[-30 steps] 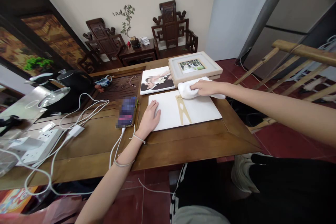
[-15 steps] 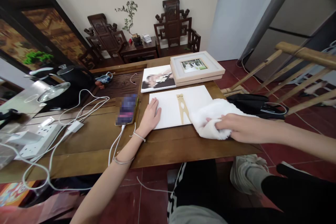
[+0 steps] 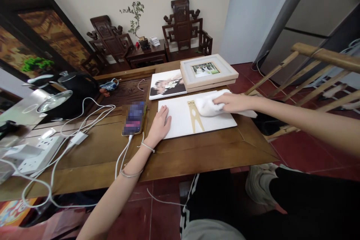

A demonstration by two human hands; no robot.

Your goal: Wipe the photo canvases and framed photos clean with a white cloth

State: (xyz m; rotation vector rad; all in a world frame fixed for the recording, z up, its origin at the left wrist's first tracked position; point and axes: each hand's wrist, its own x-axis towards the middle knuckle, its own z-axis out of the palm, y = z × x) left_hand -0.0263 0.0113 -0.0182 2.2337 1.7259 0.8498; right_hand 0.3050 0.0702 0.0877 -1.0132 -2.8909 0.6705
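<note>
A flat white panel (image 3: 177, 118) lies on the wooden table. Down its middle runs a tan, cat-headed piece (image 3: 195, 114) with two long legs. My left hand (image 3: 161, 123) rests flat on the panel's left edge, fingers stretched out and holding nothing. A fluffy white cloth (image 3: 207, 105) is bunched in my right hand (image 3: 230, 102), whose fingers are closed on it. The cloth lies over the panel's right half, just beside the tan piece, and hides part of the far right edge.
Behind the panel are a photo print (image 3: 168, 84) and stacked picture frames (image 3: 230, 73). A charging phone (image 3: 134, 119) lies left of my left hand. Farther left are white cables, a power strip (image 3: 39, 153) and a black kettle (image 3: 77, 86). A wooden chair (image 3: 309, 56) stands at right.
My right hand has moved the cloth away from me, from the panel's near right corner to its far right part. That near corner now shows. My left hand stays in place.
</note>
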